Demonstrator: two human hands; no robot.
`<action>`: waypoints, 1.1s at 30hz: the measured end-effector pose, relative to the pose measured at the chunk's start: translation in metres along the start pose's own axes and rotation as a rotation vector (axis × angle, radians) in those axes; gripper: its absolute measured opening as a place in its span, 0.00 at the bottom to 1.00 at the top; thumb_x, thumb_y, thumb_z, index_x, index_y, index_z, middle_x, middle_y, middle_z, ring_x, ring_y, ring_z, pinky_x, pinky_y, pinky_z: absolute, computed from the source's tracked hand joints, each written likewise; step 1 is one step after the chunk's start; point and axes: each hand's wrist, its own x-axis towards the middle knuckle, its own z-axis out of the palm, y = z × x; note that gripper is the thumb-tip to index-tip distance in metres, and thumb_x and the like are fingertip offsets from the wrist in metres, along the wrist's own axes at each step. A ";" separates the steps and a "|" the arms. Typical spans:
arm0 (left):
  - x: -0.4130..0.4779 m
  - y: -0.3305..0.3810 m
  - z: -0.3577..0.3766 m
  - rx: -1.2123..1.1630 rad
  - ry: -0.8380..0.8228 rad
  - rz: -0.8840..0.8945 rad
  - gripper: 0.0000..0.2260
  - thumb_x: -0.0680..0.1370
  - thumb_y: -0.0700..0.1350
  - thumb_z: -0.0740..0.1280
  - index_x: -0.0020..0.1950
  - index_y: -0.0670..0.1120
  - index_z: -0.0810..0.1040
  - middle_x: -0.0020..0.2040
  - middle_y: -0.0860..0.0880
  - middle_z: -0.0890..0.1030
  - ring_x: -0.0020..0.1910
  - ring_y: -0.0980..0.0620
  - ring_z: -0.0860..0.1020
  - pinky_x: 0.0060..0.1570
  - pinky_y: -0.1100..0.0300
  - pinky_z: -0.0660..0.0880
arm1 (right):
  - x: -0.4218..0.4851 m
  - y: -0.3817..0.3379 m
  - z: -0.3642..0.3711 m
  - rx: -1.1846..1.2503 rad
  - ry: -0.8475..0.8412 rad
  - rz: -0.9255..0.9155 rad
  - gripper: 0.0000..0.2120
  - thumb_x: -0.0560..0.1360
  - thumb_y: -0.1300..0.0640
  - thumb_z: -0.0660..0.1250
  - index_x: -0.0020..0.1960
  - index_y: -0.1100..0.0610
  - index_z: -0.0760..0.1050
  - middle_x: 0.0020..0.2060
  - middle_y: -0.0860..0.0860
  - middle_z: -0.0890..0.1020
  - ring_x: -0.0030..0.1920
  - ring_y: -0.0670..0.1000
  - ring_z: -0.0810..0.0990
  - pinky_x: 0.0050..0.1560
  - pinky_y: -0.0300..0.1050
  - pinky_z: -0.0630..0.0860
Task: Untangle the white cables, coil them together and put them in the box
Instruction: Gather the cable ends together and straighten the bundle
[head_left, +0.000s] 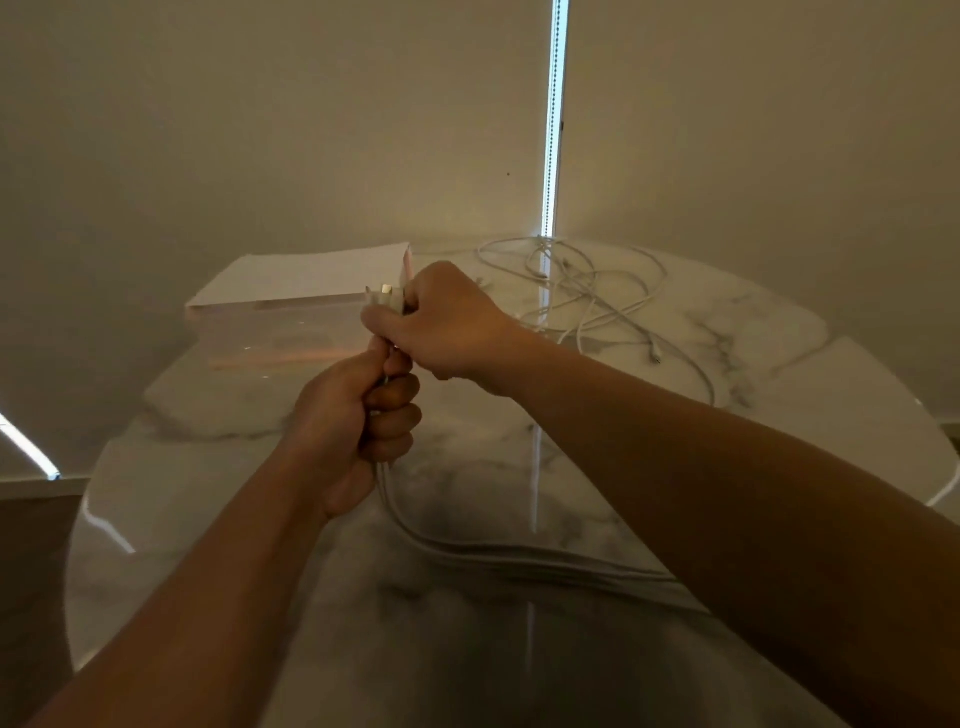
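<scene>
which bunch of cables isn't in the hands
The tangled bunch at the far right of the table, lying loose. The other bunch is gripped by the left hand and right hand.

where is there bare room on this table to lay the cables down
Bare marble lies at the table's near left, outside the left forearm, and mid-table between the right forearm and the loose tangle. Crowded: box far left, tangle far right, held cables trailing across the near centre.
</scene>
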 end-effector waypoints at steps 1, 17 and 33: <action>0.001 0.000 -0.001 -0.036 0.010 -0.005 0.18 0.84 0.52 0.53 0.36 0.49 0.67 0.28 0.53 0.57 0.22 0.58 0.53 0.22 0.63 0.47 | -0.002 0.003 -0.005 0.050 -0.031 0.011 0.20 0.79 0.49 0.66 0.41 0.65 0.80 0.30 0.54 0.80 0.26 0.48 0.73 0.27 0.40 0.69; 0.018 -0.012 -0.015 -0.277 0.170 -0.026 0.13 0.80 0.51 0.57 0.36 0.49 0.64 0.26 0.55 0.57 0.26 0.56 0.47 0.16 0.65 0.49 | -0.061 0.109 -0.089 -0.694 -0.127 0.066 0.15 0.72 0.59 0.68 0.29 0.58 0.68 0.28 0.46 0.69 0.29 0.45 0.68 0.32 0.31 0.65; 0.023 -0.013 -0.017 -0.296 0.157 -0.032 0.17 0.83 0.51 0.53 0.36 0.49 0.65 0.26 0.55 0.57 0.18 0.59 0.55 0.19 0.64 0.47 | -0.026 0.105 -0.131 -0.713 -0.030 0.141 0.17 0.77 0.49 0.68 0.32 0.53 0.73 0.31 0.49 0.77 0.33 0.47 0.75 0.33 0.37 0.65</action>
